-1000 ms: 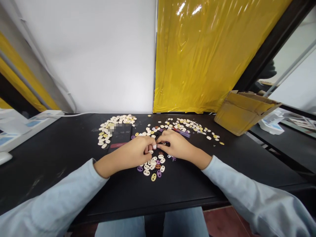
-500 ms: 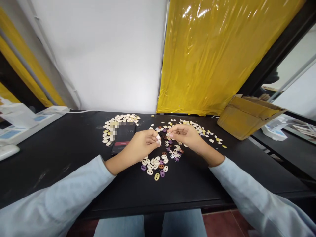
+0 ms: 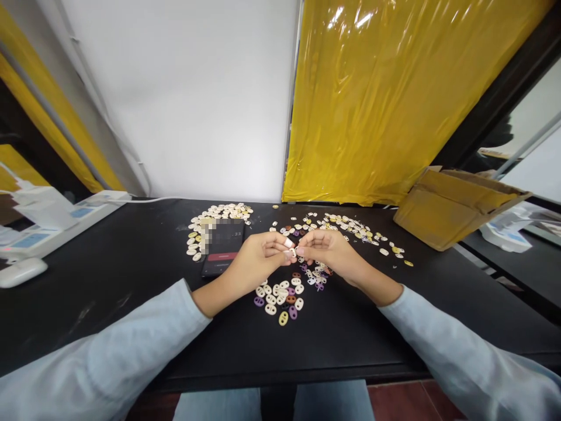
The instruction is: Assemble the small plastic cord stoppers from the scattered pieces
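Between the thumb and fingers of my left hand [image 3: 263,257] is a small white oval piece with two holes [image 3: 293,253]. My right hand [image 3: 333,251] is pinched closed right beside that piece, its fingertips almost touching my left ones. Whatever the right fingers hold is too small to make out. Under and in front of the hands lies a loose group of two-holed oval pieces, mostly white, with a yellow piece [image 3: 283,318], a brown piece [image 3: 290,299] and purple pieces [image 3: 293,313]. A small heap of white and purple bits [image 3: 319,275] lies below my right hand.
A phone [image 3: 219,257] lies on the black table [image 3: 350,351] left of my hands. White pieces [image 3: 228,209] curve around it; more pieces [image 3: 350,225] spread at the back right. A cardboard box [image 3: 456,207] stands right, a power strip [image 3: 87,210] left.
My hands have come together: the right has moved left to the white piece in my left fingers, closing the gap between them. The whole view has shifted slightly.
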A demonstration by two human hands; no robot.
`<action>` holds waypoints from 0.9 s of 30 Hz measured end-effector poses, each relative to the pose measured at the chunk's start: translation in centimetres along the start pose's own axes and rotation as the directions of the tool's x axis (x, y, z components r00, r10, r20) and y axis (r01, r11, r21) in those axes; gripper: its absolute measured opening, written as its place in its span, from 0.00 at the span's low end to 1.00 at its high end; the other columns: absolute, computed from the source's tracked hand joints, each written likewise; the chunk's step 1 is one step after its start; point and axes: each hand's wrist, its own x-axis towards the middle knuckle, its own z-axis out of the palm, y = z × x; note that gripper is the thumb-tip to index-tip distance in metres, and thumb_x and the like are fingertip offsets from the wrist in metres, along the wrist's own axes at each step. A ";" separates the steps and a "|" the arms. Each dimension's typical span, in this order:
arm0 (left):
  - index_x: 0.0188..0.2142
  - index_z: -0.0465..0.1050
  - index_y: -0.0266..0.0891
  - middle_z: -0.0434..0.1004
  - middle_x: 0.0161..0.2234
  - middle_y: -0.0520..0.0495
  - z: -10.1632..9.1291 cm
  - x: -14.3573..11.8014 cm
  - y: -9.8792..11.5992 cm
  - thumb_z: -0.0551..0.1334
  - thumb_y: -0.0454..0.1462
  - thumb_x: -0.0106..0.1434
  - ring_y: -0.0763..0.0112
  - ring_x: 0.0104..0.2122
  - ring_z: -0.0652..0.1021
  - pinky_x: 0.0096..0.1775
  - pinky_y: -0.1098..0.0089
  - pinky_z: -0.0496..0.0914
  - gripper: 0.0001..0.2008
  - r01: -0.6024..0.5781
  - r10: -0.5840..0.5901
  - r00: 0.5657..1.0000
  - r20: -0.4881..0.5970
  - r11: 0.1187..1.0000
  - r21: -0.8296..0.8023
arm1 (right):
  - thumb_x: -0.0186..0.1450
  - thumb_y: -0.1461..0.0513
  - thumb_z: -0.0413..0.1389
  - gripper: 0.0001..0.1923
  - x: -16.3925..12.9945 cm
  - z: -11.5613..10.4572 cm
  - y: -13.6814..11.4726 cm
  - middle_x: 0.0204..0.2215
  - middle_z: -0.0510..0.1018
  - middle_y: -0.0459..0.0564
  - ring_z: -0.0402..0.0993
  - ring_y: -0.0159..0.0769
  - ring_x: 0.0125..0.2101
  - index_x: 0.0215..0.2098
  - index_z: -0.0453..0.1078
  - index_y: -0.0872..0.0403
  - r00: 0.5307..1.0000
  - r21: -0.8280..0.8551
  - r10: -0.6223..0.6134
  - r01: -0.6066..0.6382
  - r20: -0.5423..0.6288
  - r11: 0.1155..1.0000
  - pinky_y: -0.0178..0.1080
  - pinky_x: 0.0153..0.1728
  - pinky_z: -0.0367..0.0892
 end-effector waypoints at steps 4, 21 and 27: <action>0.32 0.75 0.33 0.82 0.30 0.48 0.2 -0.1 0.0 0.69 0.30 0.55 0.71 0.31 0.83 0.38 0.71 0.78 0.05 0.022 -0.022 1.000 -0.015 1.000 -0.015 | 0.55 0.58 0.69 0.10 -0.1 0.4 0.1 0.22 0.79 0.45 0.70 0.29 0.20 0.27 0.74 0.55 1.000 0.024 -0.020 0.020 -0.014 1.000 0.33 0.22 0.66; 0.31 0.74 0.33 0.81 0.28 0.50 0.7 -0.3 0.6 0.70 0.30 0.53 0.72 0.30 0.83 0.39 0.69 0.79 0.07 0.018 -0.025 0.996 -0.085 0.997 -0.077 | 0.52 0.59 0.70 0.10 -0.1 0.4 0.6 0.25 0.82 0.46 0.74 0.30 0.25 0.31 0.79 0.54 0.999 0.114 -0.033 0.038 -0.040 0.993 0.35 0.27 0.69; 0.31 0.74 0.34 0.81 0.28 0.50 0.8 -0.5 0.8 0.70 0.30 0.53 0.72 0.29 0.83 0.40 0.68 0.79 0.08 0.027 -0.031 0.997 -0.064 0.997 -0.075 | 0.52 0.59 0.71 0.09 -0.3 0.3 0.8 0.24 0.81 0.45 0.73 0.30 0.24 0.26 0.77 0.54 1.000 0.163 -0.005 0.002 0.022 0.987 0.34 0.26 0.66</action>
